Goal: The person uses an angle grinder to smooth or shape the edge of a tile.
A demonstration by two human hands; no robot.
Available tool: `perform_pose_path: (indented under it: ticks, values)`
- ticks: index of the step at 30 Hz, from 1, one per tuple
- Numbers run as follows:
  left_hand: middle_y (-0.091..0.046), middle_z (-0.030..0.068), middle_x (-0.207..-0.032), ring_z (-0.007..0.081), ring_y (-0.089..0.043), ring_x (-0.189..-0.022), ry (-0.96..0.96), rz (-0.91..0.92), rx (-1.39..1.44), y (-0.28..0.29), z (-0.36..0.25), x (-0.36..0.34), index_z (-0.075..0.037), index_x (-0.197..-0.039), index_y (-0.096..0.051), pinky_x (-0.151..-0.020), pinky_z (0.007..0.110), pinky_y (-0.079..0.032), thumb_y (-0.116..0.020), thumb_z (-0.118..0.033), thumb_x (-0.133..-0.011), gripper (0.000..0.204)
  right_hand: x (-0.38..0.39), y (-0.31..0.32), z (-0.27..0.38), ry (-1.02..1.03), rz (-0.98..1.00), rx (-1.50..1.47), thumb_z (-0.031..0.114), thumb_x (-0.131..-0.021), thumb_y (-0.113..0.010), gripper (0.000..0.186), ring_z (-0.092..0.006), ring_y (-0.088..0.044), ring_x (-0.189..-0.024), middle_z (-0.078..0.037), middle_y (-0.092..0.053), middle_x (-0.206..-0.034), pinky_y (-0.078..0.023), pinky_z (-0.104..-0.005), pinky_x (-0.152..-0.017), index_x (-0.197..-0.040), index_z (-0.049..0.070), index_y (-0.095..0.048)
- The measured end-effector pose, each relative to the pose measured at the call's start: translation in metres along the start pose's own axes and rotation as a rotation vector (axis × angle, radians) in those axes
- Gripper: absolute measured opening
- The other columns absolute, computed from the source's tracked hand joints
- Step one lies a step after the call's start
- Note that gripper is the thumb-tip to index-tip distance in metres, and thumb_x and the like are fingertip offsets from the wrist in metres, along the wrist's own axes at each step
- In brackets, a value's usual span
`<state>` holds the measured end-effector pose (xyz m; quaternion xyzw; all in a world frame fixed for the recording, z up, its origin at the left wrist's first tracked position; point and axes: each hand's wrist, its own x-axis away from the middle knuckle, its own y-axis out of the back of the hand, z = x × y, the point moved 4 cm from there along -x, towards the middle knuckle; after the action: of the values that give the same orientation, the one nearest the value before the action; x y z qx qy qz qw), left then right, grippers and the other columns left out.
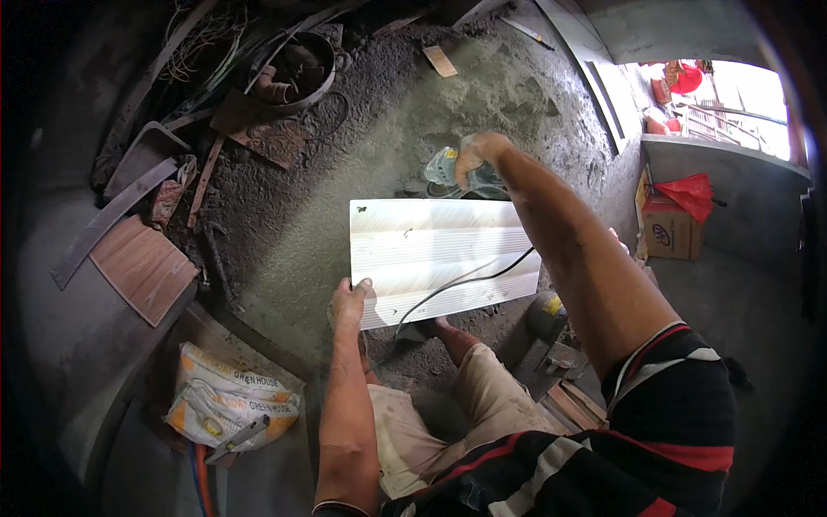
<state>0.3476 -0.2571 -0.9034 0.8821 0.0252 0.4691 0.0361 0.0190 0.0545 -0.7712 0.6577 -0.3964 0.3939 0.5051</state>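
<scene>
My left hand [349,300] grips the lower left edge of a white, striped rectangular panel [431,237], with the thumb on its face. Just beyond the panel's far edge, my right hand [478,155] is closed on a teal power tool [445,171], whose underside is hidden. A dark cord [482,277] runs across the face of the panel toward the lower edge. My legs and bare lower shins show beneath the panel.
Rough grey mortar ground [500,95] surrounds me. At left lie a bucket [320,69] with pipe fittings, wood-look boards [142,267], a hammer [217,258] and a white sack [228,396]. At right stand a cardboard box [672,237], red umbrella [685,194] and grey cylinder [544,323].
</scene>
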Motion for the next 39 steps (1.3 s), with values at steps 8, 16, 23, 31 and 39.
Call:
perform_pose_path:
  ticks: [8,16,23,31,39]
  values:
    - [-0.072,0.0187,-0.108,0.0237,-0.068,-0.095,0.053,0.039,0.007,-0.005,-0.021,0.011,0.007,-0.122,-0.064,-0.084,0.04,-0.053,-0.075,-0.025,-0.093,0.045,0.007,0.0,-0.004,-0.065,0.072,-0.109,0.036,-0.053,-0.089,0.059,-0.031,-0.074,-0.089,-0.014,-0.078,-0.106,-0.06,-0.0434,-0.074,-0.103,0.006,-0.081]
    - [-0.072,0.0191,-0.107,0.0241,-0.068,-0.095,0.064,0.033,-0.052,-0.002,-0.018,0.01,0.007,-0.123,-0.063,-0.084,0.041,-0.053,-0.076,-0.026,-0.092,0.047,0.014,0.005,0.002,-0.083,0.167,-0.104,0.036,-0.057,-0.09,0.08,-0.04,-0.066,-0.122,-0.02,-0.064,-0.142,-0.056,-0.05,-0.098,-0.131,0.009,-0.073]
    - [-0.073,0.017,-0.103,0.0223,-0.067,-0.09,0.042,0.008,-0.056,0.0,-0.012,0.007,0.005,-0.115,-0.067,-0.081,0.04,-0.053,-0.077,-0.026,-0.092,0.04,0.013,0.003,0.005,-0.088,0.227,-0.125,0.035,-0.06,-0.089,0.081,-0.0414,-0.064,-0.125,-0.022,-0.061,-0.145,-0.054,-0.051,-0.1,-0.134,0.008,-0.07]
    - [-0.073,0.0161,-0.103,0.0218,-0.067,-0.09,0.056,0.003,-0.083,-0.002,-0.015,0.008,0.005,-0.116,-0.066,-0.082,0.04,-0.053,-0.077,-0.026,-0.092,0.04,0.002,-0.002,-0.001,-0.108,0.223,-0.101,0.034,-0.061,-0.089,0.082,-0.0412,-0.064,-0.125,-0.023,-0.061,-0.145,-0.054,-0.0507,-0.1,-0.136,0.007,-0.069]
    - [-0.077,0.0148,-0.098,0.0252,-0.071,-0.087,0.019,-0.038,-0.059,-0.001,0.004,-0.001,-0.003,-0.111,-0.072,-0.081,0.042,-0.053,-0.077,-0.035,-0.088,0.04,-0.003,0.007,0.005,-0.038,0.101,0.034,0.038,-0.053,-0.089,0.07,-0.0341,-0.071,-0.107,-0.015,-0.074,-0.125,-0.058,-0.0448,-0.087,-0.114,0.007,-0.079]
